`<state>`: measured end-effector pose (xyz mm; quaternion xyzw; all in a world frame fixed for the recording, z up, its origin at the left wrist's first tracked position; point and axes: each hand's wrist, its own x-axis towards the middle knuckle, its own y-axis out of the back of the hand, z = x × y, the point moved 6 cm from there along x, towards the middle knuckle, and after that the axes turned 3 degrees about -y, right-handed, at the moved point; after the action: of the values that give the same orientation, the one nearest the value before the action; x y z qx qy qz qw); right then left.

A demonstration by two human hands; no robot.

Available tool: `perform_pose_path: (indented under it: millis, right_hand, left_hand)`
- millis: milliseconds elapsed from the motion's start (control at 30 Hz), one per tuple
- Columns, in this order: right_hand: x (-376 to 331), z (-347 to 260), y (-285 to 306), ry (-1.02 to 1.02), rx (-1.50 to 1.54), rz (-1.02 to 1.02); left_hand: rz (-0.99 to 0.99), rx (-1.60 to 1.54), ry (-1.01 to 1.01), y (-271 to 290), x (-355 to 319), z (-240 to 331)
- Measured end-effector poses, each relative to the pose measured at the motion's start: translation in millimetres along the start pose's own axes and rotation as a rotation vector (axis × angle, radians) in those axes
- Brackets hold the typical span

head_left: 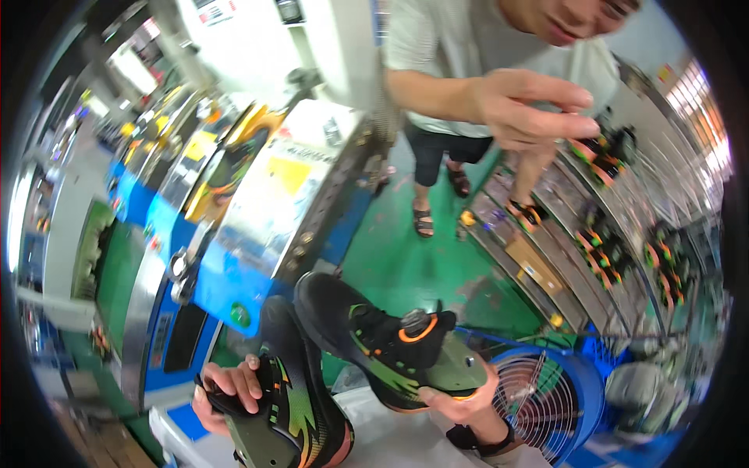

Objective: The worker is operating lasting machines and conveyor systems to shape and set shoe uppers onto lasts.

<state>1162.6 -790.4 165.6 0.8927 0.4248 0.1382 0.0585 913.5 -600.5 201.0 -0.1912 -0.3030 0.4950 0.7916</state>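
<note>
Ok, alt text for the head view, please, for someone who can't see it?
The person's left hand and right hand each hold a black sports shoe with green and orange markings, above a blue caged fan. A co-worker's hand reaches in over a green floor.

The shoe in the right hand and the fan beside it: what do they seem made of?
Shoe: the black upper looks like matte woven fabric with green streaks; the orange-ringed dial seems plastic. Fan: the guard looks like thin shiny metal wire, the blue housing probably painted metal or plastic.

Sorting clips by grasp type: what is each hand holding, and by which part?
Left hand grips one black-and-green shoe at its heel end. Right hand holds the other shoe from underneath, at its heel end.
</note>
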Motion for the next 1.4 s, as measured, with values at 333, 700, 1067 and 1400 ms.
perform_pose_path:
  millis: [333,700,1067,1400]
  right_hand:
    - [10,-45,-73,-0.041,0.206,-0.281]
    - [16,-67,-195,0.018,0.363,-0.394]
    - [42,-108,-229,0.312,0.096,-0.456]
    - [46,-101,-275,0.561,0.216,-0.715]
  left_hand:
    - [-0.063,-0.065,-0.332,56,-51,106]
    - [0.026,-0.161,-0.323,141,-12,148]
    - [-0.046,0.117,-0.308,183,-55,191]
    - [0.932,0.672,-0.278,103,-60,164]
